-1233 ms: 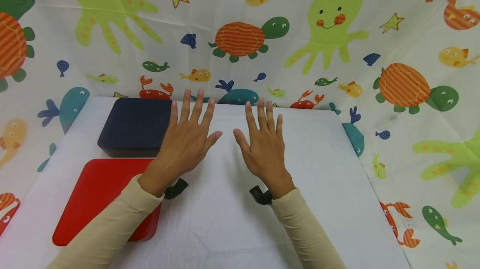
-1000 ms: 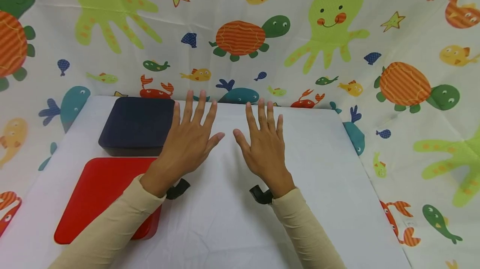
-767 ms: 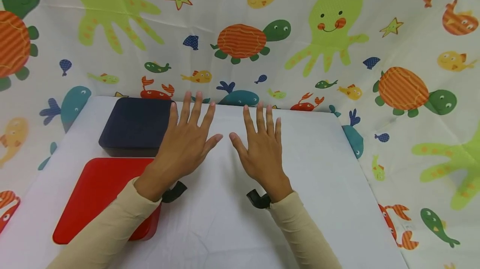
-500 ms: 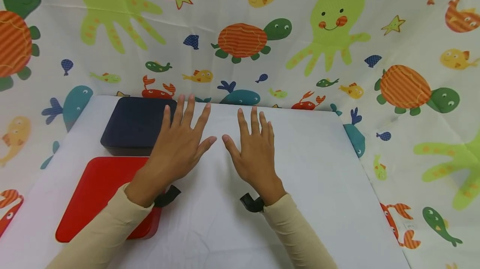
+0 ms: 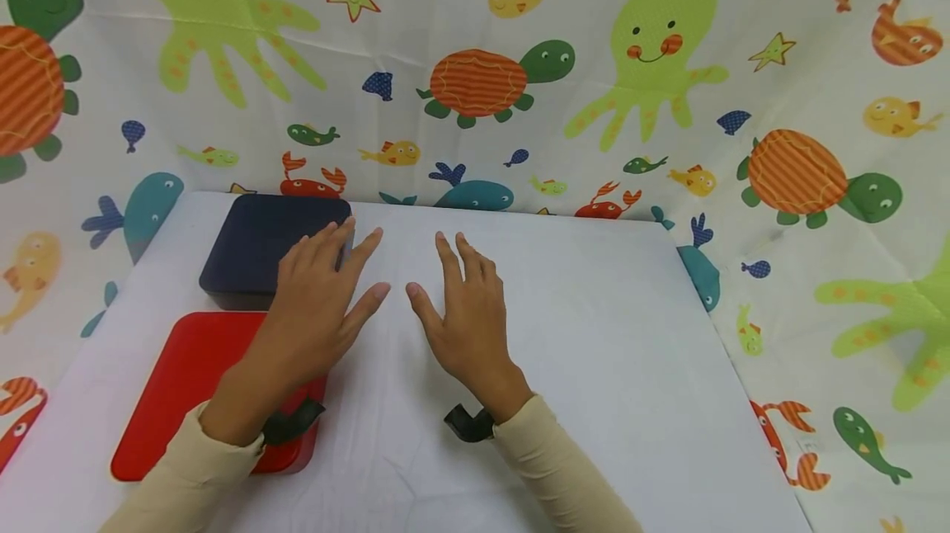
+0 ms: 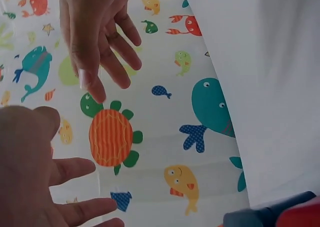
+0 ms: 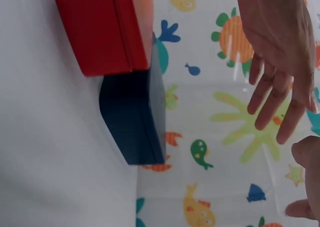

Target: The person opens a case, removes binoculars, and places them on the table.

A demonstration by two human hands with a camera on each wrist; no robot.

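My left hand (image 5: pixel 312 298) hovers with extended fingers over the neighbouring parts of a dark navy box (image 5: pixel 256 240) and a red box (image 5: pixel 189 372), overlapping both in the head view. Nothing is in it. My right hand (image 5: pixel 471 318) is held above the white tabletop to the right of the boxes, thumb spread and fingers extended, also holding nothing. Both boxes have rounded corners and appear closed, the navy one behind the red one. In the right wrist view, the red box (image 7: pixel 97 34) and navy box (image 7: pixel 132 119) show their sides.
A white-covered table (image 5: pixel 609 335) extends to the right of the hands. Behind it and at its sides hangs a white curtain (image 5: pixel 445 5) printed with sea animals. A black band (image 5: pixel 469 423) sits at the right wrist, another black band (image 5: pixel 293 422) at the left.
Both hands have moved left and toward the body, the left one coming over the boxes. The left fingers, spread and straight before, now lie closer together. The boxes have stayed put.
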